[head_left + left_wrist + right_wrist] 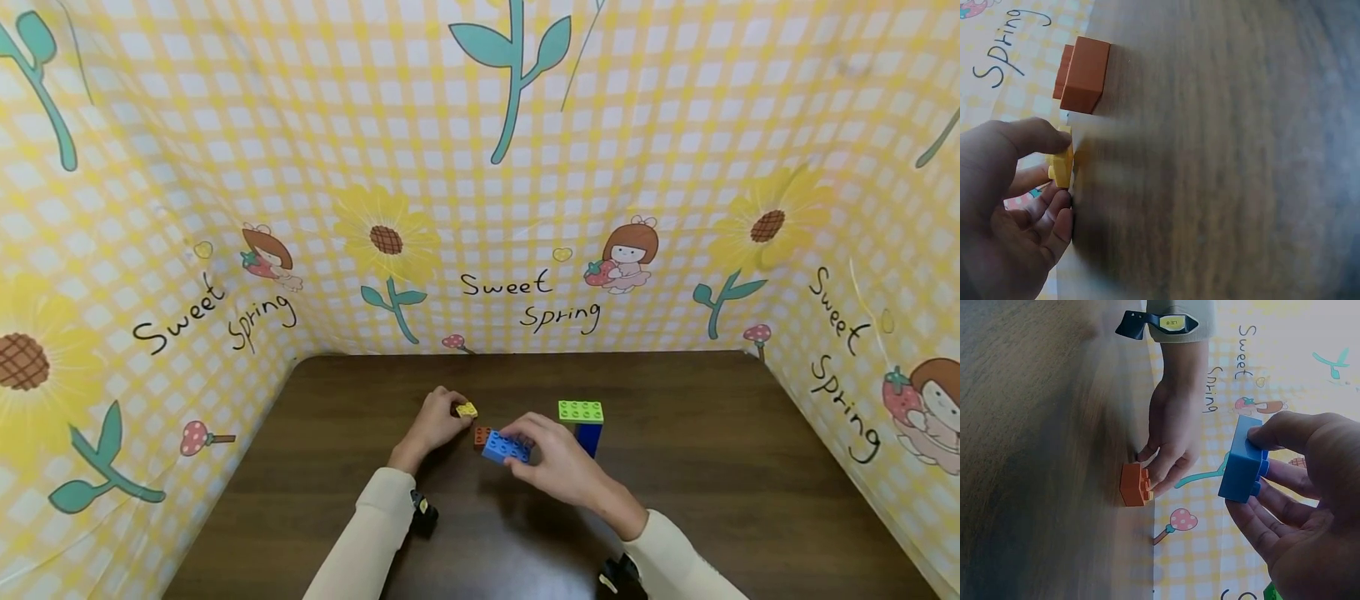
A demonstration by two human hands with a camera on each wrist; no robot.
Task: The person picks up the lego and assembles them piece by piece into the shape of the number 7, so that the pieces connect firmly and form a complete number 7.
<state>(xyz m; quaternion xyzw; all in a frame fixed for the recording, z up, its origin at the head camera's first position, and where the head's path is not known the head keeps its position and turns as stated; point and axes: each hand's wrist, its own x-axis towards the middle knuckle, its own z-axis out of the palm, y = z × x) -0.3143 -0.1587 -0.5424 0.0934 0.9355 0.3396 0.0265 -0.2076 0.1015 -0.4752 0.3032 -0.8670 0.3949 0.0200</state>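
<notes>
**Blue studded toy brick in right hand, yellow piece in left**

Blue studded toy brick sits lower centre of the head frame, gripped by the right hand: thumb and fingers curled in, spread only as wide as the brick. Right-wrist view has it clear of the tabletop, studs toward the palm.

Left hand, left of centre, pinches a low yellow studded brick between its fingertips, right down by the tabletop; can't tell if the piece touches the wood. Orange-brown brick rests between the two hands, just beside the blue one in the head frame, nobody holding it. Lime-green brick tops a dark blue brick, right of centre, behind the right hand.

Handling, judged by looks: hard moulded plastic, light, stiff, no give under a pinch. Faces smooth, so could slip a bit on a dry or sloppy grip; studs should add some bite. Not fragile, a drop probably just bounces it. Best hold for the blue one: opposite side walls, fingertips off the studs and the underside. Yellow piece looks thinner, less wall to grab, so edges only, tips of thumb and finger. Orange-brown brick offers taller flat sides, easy pinch.
</notes>
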